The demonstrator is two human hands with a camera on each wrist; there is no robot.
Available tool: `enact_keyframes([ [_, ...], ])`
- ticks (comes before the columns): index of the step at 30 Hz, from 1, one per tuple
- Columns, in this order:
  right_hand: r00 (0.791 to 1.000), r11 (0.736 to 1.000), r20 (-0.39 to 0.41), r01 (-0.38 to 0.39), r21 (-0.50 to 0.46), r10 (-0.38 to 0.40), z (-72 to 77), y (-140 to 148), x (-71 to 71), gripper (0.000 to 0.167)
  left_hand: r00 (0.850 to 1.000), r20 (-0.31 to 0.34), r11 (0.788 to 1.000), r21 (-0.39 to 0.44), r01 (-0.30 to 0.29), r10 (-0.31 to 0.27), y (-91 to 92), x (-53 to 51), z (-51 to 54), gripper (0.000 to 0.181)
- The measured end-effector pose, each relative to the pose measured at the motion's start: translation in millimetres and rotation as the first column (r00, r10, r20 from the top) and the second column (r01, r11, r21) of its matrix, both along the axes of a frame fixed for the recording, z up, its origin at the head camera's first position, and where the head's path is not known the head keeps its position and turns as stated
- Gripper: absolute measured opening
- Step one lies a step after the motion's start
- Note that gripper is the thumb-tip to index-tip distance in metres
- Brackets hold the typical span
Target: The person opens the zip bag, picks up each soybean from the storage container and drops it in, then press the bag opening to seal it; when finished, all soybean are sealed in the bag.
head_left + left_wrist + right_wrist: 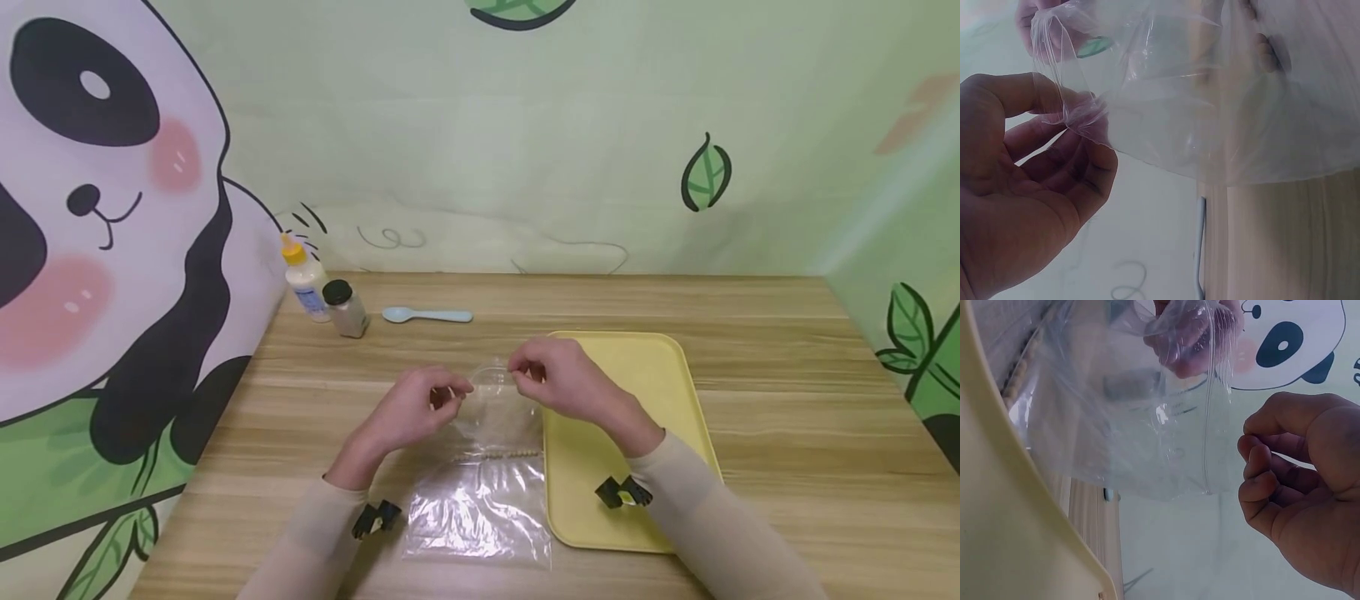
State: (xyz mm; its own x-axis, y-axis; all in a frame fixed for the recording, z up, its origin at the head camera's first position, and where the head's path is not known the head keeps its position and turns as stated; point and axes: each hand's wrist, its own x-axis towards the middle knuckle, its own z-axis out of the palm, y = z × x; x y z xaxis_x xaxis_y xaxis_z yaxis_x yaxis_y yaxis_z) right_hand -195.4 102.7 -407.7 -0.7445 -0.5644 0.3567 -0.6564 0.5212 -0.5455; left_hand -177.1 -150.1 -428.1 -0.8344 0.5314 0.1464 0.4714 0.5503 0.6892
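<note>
A clear plastic zip bag (498, 412) is raised between the two hands, its zip strip visible in the right wrist view. My left hand (412, 408) pinches the bag's upper edge, and the film bunches at its fingertips (1094, 112). Just beyond that edge is my right hand (1304, 469), thumb and forefinger tips together, with no film visible between them. Below, a row of small tan beads (517, 454) lies across the lower part of the plastic; whether they are inside is unclear. Shiny clear plastic (480, 517) lies flat on the table nearer me.
A yellow tray (630, 517) stands right of the bag, under my right forearm. At the back left are a white glue bottle (306, 283) with a yellow cap and a small jar (347, 312) with a black lid. A pale blue spoon (431, 316) lies beside them.
</note>
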Motion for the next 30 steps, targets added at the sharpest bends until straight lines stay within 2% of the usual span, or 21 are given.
enact_keyframes([
  [8,0.999,0.999,0.016,-0.037,0.035,0.036,-1.6,-7.0,7.5,0.009,1.0,0.004,1.0,-0.003,0.0,0.0,0.2,-0.2,-0.2,0.022],
  [18,0.996,0.995,-0.022,-0.083,0.052,0.085,-6.9,-9.2,11.0,0.007,1.0,-0.003,1.0,-0.003,0.003,-0.003,1.1,0.0,0.1,0.022],
  [30,0.996,0.995,-0.015,-0.086,0.043,0.086,-6.0,-7.3,11.3,0.008,1.0,0.009,1.0,-0.004,0.004,-0.004,1.7,-0.1,1.0,0.022],
])
